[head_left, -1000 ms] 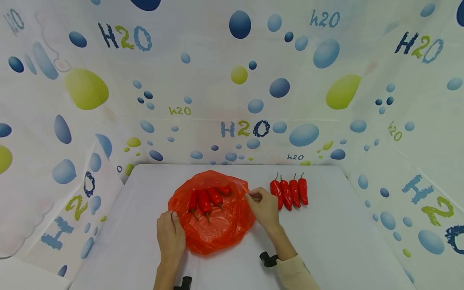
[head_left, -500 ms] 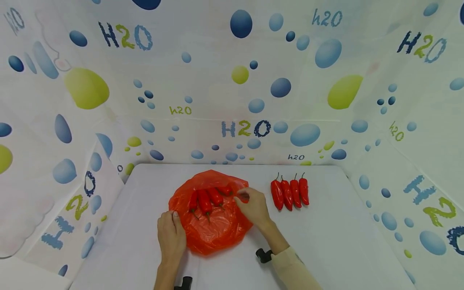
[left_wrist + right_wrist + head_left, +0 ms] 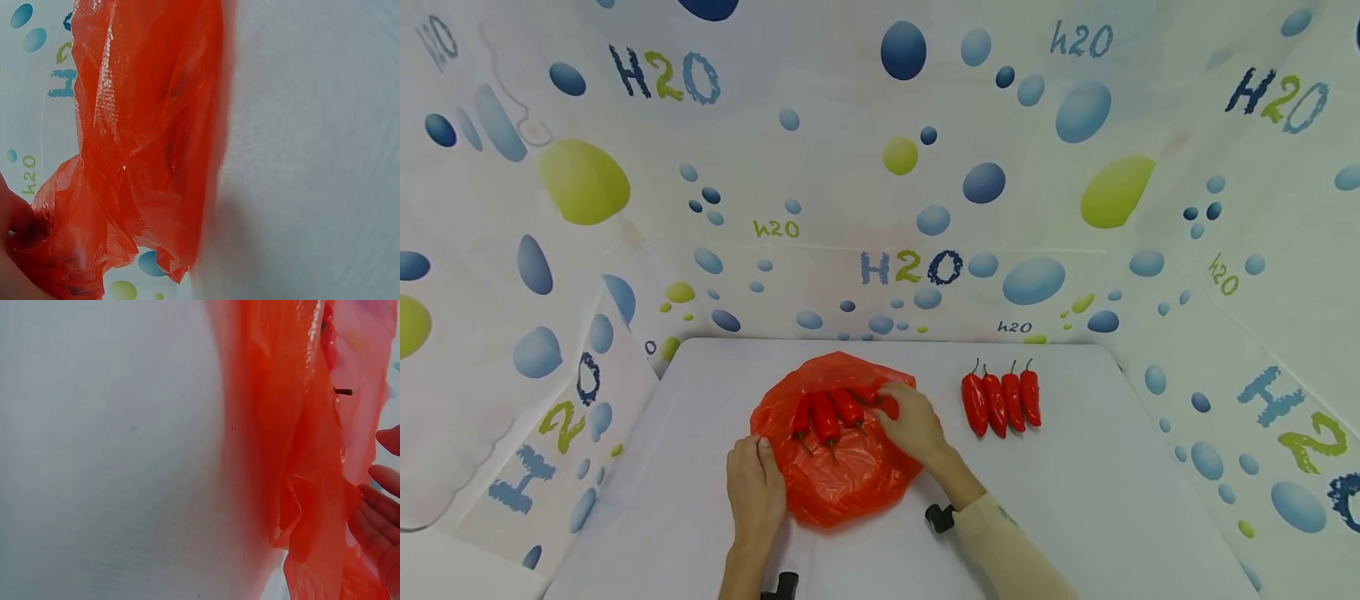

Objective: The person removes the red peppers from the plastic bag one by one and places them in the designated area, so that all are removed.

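A thin red plastic bag (image 3: 842,496) lies with its mouth spread on the white table. Several red chili peppers (image 3: 824,417) rest inside it, their green stems toward the near side. My left hand (image 3: 756,483) pinches the bag's left rim; the left wrist view shows the plastic bunched beneath the thumb (image 3: 19,212). My right hand (image 3: 913,423) is over the right side of the bag's mouth, close to the rightmost chili (image 3: 867,393). In the right wrist view its fingers (image 3: 375,519) are spread, touching the plastic, with nothing visibly held.
To the right of the bag, several more red chili peppers (image 3: 992,402) lie side by side on the white table (image 3: 1075,500), stems away from me. A patterned sheet (image 3: 820,167) with bubbles and "H2O" lettering hangs behind and at both sides.
My right hand has moved left from the bag's right rim, letting it go, to over the bag's mouth near the chilies. The left hand keeps its place on the left rim.
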Action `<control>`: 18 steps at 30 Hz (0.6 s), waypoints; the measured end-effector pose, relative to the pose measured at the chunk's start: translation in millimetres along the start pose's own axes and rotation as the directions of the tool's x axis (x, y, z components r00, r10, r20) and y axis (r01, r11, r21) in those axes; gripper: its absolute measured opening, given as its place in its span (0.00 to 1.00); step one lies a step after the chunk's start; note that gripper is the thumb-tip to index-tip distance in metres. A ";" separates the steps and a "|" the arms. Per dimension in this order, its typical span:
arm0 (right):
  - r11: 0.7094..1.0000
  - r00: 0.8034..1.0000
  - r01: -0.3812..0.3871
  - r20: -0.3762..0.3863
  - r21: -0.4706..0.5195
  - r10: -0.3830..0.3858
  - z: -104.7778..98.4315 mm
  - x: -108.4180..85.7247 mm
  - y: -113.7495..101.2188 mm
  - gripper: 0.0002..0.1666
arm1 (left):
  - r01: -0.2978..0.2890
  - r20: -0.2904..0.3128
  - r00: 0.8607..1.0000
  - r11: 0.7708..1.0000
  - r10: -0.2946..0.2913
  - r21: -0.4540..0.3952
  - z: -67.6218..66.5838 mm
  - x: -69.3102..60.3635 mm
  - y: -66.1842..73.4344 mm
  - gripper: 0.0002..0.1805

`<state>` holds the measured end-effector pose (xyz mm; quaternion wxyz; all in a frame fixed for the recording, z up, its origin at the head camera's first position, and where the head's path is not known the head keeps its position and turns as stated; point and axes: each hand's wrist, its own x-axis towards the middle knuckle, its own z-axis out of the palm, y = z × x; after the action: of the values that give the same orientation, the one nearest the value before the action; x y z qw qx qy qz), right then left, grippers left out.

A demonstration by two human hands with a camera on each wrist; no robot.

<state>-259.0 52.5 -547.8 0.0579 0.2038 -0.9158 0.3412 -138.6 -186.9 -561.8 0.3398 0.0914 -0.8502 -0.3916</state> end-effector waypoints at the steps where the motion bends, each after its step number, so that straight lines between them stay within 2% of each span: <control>1: 1.000 1.000 0.012 0.007 -0.010 -0.012 1.0 1.7 -0.2 0.22 | -0.002 -0.002 1.000 1.000 0.002 0.002 0.1 0.0 -0.4 0.10; 6: 0.998 0.999 0.027 0.046 -0.049 -0.025 6.1 7.5 -1.5 0.22 | -0.010 -0.013 1.000 1.000 0.010 -0.001 0.7 0.0 -1.4 0.10; 18: 0.984 0.992 -0.067 0.096 -0.164 0.083 15.9 16.9 -0.1 0.29 | -0.017 -0.011 1.000 1.000 0.017 0.001 -1.1 -0.2 1.3 0.09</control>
<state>-273.8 36.5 -555.6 0.0143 0.1811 -0.9490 0.2576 -137.5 -186.6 -560.5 0.3477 0.0865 -0.8493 -0.3876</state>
